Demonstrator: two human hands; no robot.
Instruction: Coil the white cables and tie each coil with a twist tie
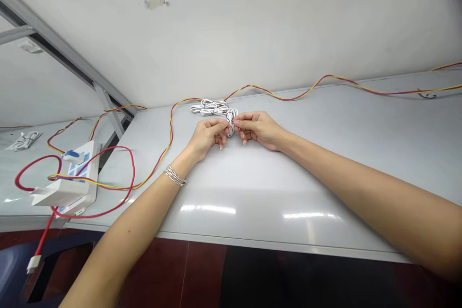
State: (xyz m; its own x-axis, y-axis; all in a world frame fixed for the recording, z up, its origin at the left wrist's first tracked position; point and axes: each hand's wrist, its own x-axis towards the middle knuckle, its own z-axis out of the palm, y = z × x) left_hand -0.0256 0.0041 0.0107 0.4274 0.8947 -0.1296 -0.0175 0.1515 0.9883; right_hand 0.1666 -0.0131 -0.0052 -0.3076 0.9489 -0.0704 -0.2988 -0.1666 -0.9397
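Observation:
Between my two hands is a coiled white cable (231, 127) with a dark tie around its middle. My left hand (207, 137), with a silver chain bracelet at the wrist, pinches the tie or the coil from the left side. From the right, my right hand (260, 129) pinches at the same spot with thumb and forefinger; its other fingers are curled. Just behind, against the wall side of the table, lie more bundled white cables (209, 107), also bound with dark ties.
The grey table (274, 173) meets a white wall (252, 19). A red-yellow twisted wire (296, 97) runs along the back. At left are a white power strip (84, 168) with a plugged-in adapter (59, 192), a red cable (132, 159), a metal frame (72, 48) and another white cable bundle (25, 140).

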